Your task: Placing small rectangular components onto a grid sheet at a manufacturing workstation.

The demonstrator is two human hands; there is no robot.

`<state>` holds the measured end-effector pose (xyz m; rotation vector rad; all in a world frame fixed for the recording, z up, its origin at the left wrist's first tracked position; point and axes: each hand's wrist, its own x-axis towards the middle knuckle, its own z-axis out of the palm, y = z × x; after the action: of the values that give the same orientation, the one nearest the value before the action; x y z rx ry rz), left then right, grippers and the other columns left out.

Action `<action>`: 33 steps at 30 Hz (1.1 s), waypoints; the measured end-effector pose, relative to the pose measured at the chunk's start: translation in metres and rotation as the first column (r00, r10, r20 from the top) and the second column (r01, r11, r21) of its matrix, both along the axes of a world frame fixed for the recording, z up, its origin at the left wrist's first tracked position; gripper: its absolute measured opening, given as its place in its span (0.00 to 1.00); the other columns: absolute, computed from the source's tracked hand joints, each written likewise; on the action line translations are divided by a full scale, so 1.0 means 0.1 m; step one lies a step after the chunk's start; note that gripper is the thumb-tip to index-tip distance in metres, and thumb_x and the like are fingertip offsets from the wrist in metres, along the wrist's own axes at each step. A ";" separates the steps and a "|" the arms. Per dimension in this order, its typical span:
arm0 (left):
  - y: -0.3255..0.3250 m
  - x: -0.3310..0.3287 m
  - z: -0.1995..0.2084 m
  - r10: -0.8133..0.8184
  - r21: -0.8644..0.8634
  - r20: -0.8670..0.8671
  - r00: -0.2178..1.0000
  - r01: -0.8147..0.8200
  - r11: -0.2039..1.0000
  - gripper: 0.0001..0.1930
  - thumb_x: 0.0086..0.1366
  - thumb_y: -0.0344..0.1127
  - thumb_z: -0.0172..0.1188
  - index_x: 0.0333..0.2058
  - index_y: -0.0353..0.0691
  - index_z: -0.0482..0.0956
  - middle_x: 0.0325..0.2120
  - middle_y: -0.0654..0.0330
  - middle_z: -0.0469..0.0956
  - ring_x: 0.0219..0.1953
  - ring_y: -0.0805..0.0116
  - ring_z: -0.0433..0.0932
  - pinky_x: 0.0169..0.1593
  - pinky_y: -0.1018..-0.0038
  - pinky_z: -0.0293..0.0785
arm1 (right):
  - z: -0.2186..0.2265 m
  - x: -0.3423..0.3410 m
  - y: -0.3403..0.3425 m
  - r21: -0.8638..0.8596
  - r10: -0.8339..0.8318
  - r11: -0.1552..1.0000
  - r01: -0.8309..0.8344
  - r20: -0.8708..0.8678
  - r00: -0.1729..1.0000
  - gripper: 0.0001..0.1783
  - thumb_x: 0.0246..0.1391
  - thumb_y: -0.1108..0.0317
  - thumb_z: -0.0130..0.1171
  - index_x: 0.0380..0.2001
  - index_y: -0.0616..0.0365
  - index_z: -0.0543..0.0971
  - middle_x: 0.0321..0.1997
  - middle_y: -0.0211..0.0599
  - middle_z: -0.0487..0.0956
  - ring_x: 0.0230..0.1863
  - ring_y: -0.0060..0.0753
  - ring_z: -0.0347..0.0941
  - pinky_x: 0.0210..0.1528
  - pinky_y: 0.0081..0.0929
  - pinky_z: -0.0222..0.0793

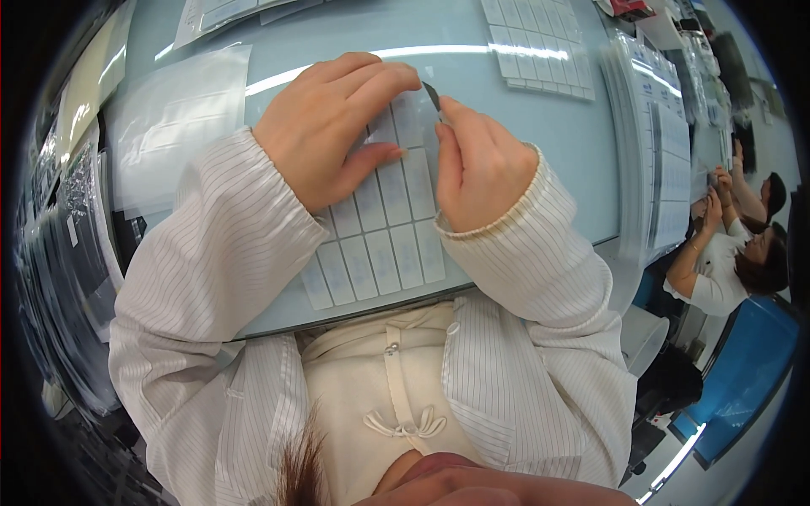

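A sheet of pale rectangular labels (385,198) in rows lies on the glassy table in front of me. Across its upper left part rests my left hand (329,122), palm down, its thumb apart from the other fingers and touching the sheet. My right hand (485,164) is closed in a pinch around a small knife with a dark, pointed blade (432,94). That blade stands just right of the left fingertips, by the sheet's upper right edge. The knife's handle is mostly hidden by the fingers, and the left hand covers part of the labels.
Clear plastic sheets (173,126) lie at left, beside stacked plastic-wrapped material (63,278). Another label sheet (540,46) lies at the far right of the glassy table (565,126). A thick stack of label sheets (654,152) lines the right edge. Other people (717,261) work beyond it.
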<state>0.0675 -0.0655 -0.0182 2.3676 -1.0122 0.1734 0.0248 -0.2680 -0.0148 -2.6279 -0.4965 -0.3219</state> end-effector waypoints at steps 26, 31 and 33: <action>-0.03 0.09 -0.14 0.039 0.027 0.047 0.998 -0.040 0.999 0.26 0.61 0.39 0.70 0.55 0.39 0.73 0.47 0.55 0.80 0.54 0.58 0.77 0.60 0.65 0.72 | -0.07 0.05 0.21 -0.173 -0.081 0.980 0.098 0.101 0.992 0.10 0.57 0.76 0.59 0.42 0.67 0.80 0.28 0.48 0.82 0.24 0.50 0.81 0.24 0.37 0.77; -0.03 0.08 -0.11 0.061 0.059 0.035 0.998 -0.063 0.996 0.25 0.62 0.40 0.69 0.56 0.40 0.73 0.48 0.57 0.80 0.56 0.61 0.76 0.61 0.66 0.71 | -0.01 -0.01 0.16 -0.170 -0.053 0.983 0.062 0.054 0.997 0.09 0.56 0.77 0.59 0.40 0.67 0.81 0.26 0.50 0.82 0.23 0.50 0.81 0.24 0.36 0.76; -0.04 0.10 -0.13 0.069 0.059 0.036 0.997 -0.071 0.996 0.25 0.63 0.40 0.68 0.56 0.39 0.73 0.49 0.57 0.80 0.56 0.61 0.76 0.62 0.66 0.70 | 0.00 -0.05 0.11 -0.160 -0.036 0.986 0.044 0.055 0.998 0.09 0.56 0.77 0.59 0.40 0.68 0.81 0.25 0.50 0.81 0.23 0.50 0.80 0.24 0.36 0.76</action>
<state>0.0773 -0.0693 -0.0314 2.4642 -0.9634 0.2132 0.0198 -0.2567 -0.0144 -2.7953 -0.5069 -0.3775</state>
